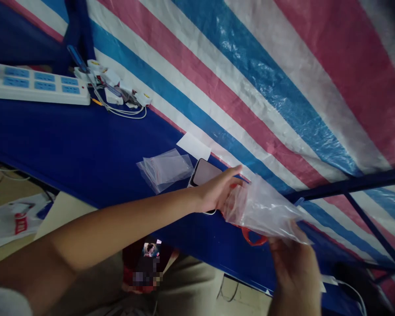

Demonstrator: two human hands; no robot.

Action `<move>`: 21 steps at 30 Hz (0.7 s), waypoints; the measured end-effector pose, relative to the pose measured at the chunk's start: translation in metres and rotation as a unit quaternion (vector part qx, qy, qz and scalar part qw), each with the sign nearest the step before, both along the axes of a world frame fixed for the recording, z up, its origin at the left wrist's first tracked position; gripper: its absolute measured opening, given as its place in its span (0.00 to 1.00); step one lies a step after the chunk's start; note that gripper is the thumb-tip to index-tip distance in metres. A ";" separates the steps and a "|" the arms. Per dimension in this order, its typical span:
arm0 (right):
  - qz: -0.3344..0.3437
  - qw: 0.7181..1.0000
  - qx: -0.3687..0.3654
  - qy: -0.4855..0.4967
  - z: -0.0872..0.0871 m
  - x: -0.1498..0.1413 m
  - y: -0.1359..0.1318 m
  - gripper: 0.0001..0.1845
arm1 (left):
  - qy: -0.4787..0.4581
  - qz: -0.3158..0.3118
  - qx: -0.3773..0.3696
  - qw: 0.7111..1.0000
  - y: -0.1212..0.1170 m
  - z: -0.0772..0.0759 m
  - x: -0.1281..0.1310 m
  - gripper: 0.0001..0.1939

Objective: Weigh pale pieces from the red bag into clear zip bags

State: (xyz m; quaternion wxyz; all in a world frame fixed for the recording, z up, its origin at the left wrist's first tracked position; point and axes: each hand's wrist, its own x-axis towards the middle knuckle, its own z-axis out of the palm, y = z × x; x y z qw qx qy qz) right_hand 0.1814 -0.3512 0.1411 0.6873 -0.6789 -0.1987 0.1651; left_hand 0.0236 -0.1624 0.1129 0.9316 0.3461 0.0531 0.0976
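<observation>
The left hand [215, 193] and right hand [296, 263] grasp opposite ends of a clear bag [266, 210] over the desk [79, 140]; its thin film calls for light pinching.

striped tarp [217, 79], white power strip [36, 87], cables [129, 115]

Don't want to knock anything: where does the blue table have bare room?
The widest bare patch of blue table lies between the power strip, the flat clear bags and the near edge; a smaller one, between left forearm and red plastic. Crowded: around left hand, held bag and phone.
</observation>
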 end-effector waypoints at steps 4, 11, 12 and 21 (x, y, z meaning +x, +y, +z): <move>-0.008 0.999 0.009 0.042 -0.033 -0.038 0.029 0.18 | 0.062 0.127 0.038 0.989 -0.002 -0.021 -0.043 0.42; 0.098 0.991 -0.043 0.076 -0.064 -0.046 0.045 0.26 | 0.157 0.309 0.179 0.921 0.003 -0.040 -0.088 0.26; 0.102 0.989 -0.063 0.089 -0.074 -0.039 0.045 0.26 | 0.153 0.320 0.162 0.921 0.004 -0.043 -0.093 0.23; 0.006 0.997 -0.079 -0.015 -0.139 0.050 0.067 0.25 | 0.136 0.231 0.018 0.963 0.011 -0.073 -0.139 0.22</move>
